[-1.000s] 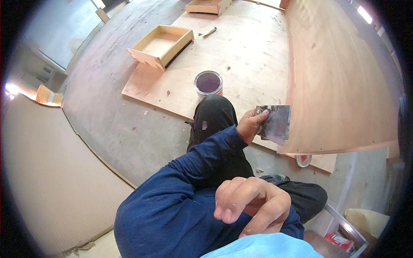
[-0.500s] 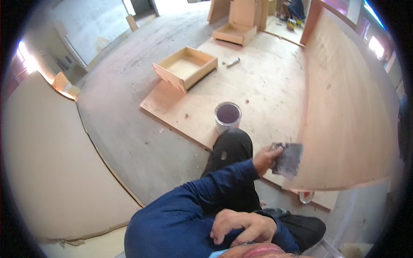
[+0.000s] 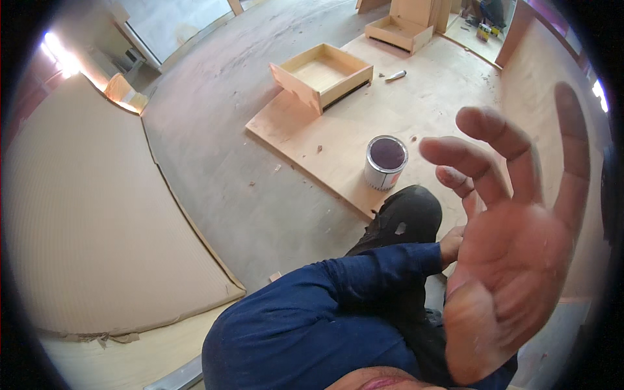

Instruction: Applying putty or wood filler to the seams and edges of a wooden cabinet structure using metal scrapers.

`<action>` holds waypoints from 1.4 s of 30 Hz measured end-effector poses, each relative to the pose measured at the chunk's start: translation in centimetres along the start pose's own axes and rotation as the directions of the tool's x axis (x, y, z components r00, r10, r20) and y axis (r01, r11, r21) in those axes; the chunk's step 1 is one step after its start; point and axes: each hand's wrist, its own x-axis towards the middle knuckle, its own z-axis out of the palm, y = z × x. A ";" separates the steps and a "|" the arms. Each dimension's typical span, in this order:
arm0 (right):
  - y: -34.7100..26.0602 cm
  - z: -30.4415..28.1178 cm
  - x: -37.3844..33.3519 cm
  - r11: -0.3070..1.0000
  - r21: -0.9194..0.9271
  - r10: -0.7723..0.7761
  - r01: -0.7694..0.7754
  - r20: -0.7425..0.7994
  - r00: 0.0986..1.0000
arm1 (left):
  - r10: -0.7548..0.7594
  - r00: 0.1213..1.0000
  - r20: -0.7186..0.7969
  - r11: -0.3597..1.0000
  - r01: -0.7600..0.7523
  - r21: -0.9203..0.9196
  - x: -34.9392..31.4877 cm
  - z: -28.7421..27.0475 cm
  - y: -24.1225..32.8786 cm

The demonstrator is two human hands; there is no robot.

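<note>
My right hand (image 3: 520, 260) is raised close to the camera, palm showing and fingers apart, with nothing in it. Behind it, my left hand (image 3: 450, 246) shows only at the wrist and the back edge. Its fingers are covered, and so is whatever they might hold. The blue-sleeved left arm reaches across over my bent dark-trousered knee (image 3: 413, 208). Just beyond that knee, an open metal can (image 3: 386, 162) with a dull purplish inside stands upright on a wooden sheet (image 3: 312, 143).
A wooden drawer (image 3: 325, 77) lies on the far part of the sheet, with a small pale tool (image 3: 395, 76) beside it. Another drawer (image 3: 400, 34) sits farther back. To the right stands a tall wooden panel (image 3: 546, 78); a ribbed beige board (image 3: 110, 214) fills the left.
My right hand has come up from my chest and opened before the camera. It now covers my left hand, which held a flat dark scraper. The view has shifted, moving the scene rightward.
</note>
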 end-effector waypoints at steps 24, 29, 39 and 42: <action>0.8 2.3 3.0 0.984 -0.100 -0.114 0.147 0.275 0.955 | 0.081 0.996 0.041 0.995 -0.079 -0.058 0.9 -0.6 -1.8; 1.2 2.8 3.2 0.982 -0.106 -0.112 0.154 0.324 0.939 | 0.099 0.995 0.033 0.992 -0.096 -0.085 1.1 -0.1 -1.6; 2.9 3.8 3.5 0.980 -0.073 -0.150 0.187 0.351 0.924 | 0.176 0.973 -0.149 0.965 -0.201 -0.169 1.2 1.3 0.6; 4.3 2.6 0.9 0.966 -0.197 -0.152 0.166 0.084 0.985 | 0.179 0.941 -0.286 0.941 -0.249 -0.228 0.6 1.7 2.5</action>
